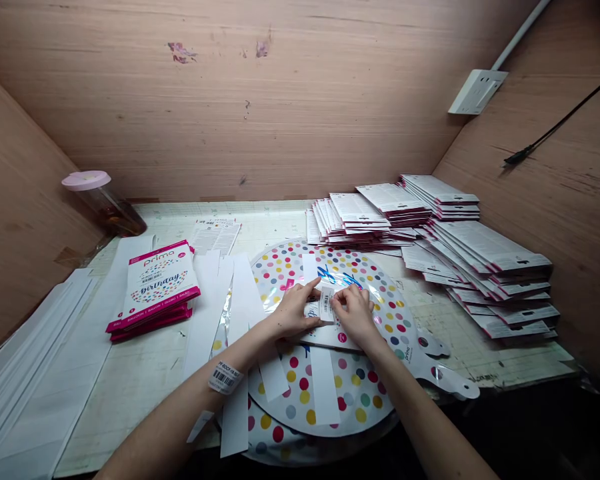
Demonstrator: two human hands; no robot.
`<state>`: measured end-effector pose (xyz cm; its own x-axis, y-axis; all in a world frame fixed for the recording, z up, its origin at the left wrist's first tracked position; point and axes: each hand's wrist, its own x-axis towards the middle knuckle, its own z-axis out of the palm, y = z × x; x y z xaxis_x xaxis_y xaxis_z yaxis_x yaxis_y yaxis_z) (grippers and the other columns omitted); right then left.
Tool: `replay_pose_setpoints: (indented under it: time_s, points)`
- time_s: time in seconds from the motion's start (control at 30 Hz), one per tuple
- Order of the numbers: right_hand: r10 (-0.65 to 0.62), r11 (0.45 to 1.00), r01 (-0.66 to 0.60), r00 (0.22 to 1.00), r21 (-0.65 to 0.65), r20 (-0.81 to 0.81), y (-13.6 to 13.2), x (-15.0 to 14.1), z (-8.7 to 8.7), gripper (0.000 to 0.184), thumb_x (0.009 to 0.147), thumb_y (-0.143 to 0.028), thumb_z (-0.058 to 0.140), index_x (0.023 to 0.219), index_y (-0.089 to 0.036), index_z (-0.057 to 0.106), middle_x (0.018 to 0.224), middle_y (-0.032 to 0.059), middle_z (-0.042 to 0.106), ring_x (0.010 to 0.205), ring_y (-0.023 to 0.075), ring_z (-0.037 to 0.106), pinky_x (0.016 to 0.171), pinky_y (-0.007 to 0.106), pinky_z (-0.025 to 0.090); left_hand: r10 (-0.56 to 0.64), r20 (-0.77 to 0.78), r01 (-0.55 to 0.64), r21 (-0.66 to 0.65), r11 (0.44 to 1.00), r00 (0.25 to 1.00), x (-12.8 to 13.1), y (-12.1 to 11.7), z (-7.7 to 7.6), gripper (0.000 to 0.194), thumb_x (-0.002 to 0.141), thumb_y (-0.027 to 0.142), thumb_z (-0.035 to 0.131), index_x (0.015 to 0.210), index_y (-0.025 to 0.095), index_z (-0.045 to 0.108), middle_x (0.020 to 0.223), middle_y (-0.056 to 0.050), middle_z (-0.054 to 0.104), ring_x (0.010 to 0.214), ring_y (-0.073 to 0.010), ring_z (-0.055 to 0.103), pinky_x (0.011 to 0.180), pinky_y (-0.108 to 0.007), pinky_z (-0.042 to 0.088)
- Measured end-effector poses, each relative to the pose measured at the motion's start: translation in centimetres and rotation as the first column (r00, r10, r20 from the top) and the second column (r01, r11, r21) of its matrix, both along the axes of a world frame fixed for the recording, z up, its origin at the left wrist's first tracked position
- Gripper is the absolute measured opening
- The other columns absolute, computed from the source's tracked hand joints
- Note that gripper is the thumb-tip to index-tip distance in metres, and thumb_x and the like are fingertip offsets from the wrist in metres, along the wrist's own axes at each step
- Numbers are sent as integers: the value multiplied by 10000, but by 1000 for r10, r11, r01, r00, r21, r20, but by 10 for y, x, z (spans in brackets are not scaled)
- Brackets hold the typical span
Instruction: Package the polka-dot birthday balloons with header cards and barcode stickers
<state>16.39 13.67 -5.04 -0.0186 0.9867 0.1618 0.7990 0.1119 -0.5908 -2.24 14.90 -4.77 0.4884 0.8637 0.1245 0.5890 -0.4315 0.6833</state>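
Observation:
My left hand (297, 308) rests on a small white printed packet (337, 339), its thumb and fingers spread apart beside a white barcode sticker (326, 305). On the sticker's other side, my right hand (354, 313) has its fingertips pinched at the edge. The packet lies on a flat round foil balloon (350, 393) with coloured dots, above another dotted balloon. White paper strips (325, 387) lie across the balloons and under my left arm. A barcode label (225, 378) and a smaller white label (200, 427) are stuck to my left forearm.
Pink-and-white birthday balloon packets (163, 280) are piled at left. Several stacks of white packets (495, 247) fill the right and back. A lidded drink cup (105, 203) leans at back left, near long white sheets (45, 373). Wooden panels (260, 100) enclose the table.

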Motion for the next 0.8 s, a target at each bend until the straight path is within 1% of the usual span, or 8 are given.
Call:
replay_pose_setpoints:
  time_s: [0.27,0.33,0.4,0.5,0.6,0.7,0.77,0.8]
  points:
    - [-43,998,38,994,53,96,0,-4,-9,177,861,-285,519,713,-208,578,922,85,582,978,288,452,806,458,370,-14,-6,14,17,1000,1000,0,-1,-2,1004,711,359,783,1524,274,201,1202,-63,639,1098,-287,543,987,-475,403]
    - [-56,997,49,991,60,124,2,-4,-12,213,868,-338,533,700,-211,562,915,85,577,963,287,461,800,456,374,-17,3,16,36,999,1000,-1,-1,-3,1030,714,359,783,1532,270,164,1231,-76,618,1110,-287,547,991,-479,406]
    - [-86,995,77,984,65,156,6,-6,-13,257,869,-418,552,719,-210,545,916,92,568,941,287,479,789,451,383,-20,18,19,54,998,1000,-1,-1,-3,1044,712,360,786,1535,263,151,1313,-105,560,1152,-293,536,1003,-481,409]
    - [-150,988,137,967,75,208,16,-9,-11,286,869,-473,564,822,-193,531,945,128,557,924,298,507,780,452,396,-32,3,32,57,998,999,0,-2,-3,984,724,387,773,1520,261,208,1465,-130,423,1277,-308,456,1060,-484,374]
    - [-146,988,129,956,84,255,18,-11,-3,267,867,-437,588,896,-179,527,964,144,560,933,308,527,791,456,405,-52,-49,54,36,998,997,-2,-3,0,865,769,397,720,1495,235,279,1505,-123,384,1344,-310,385,1109,-492,320]
    - [-97,993,73,953,93,286,0,-4,6,303,806,-436,673,916,-190,536,976,122,563,941,313,524,795,453,417,-97,-105,98,2,995,990,-6,-1,6,763,785,291,659,1469,200,333,1508,-129,383,1365,-306,367,1132,-485,296]
    - [-74,989,31,948,142,310,-22,4,8,336,776,-440,705,947,-198,545,1011,122,557,956,325,513,790,470,428,-125,-150,123,-28,992,981,-8,5,12,707,772,219,621,1438,193,385,1505,-127,386,1366,-295,376,1125,-456,320]
    - [-63,983,3,945,186,322,-34,9,5,343,779,-439,700,978,-204,549,1045,131,552,971,333,508,787,486,434,-124,-175,118,-40,992,977,-6,10,16,663,782,213,600,1418,189,414,1491,-131,401,1352,-295,396,1110,-450,342]
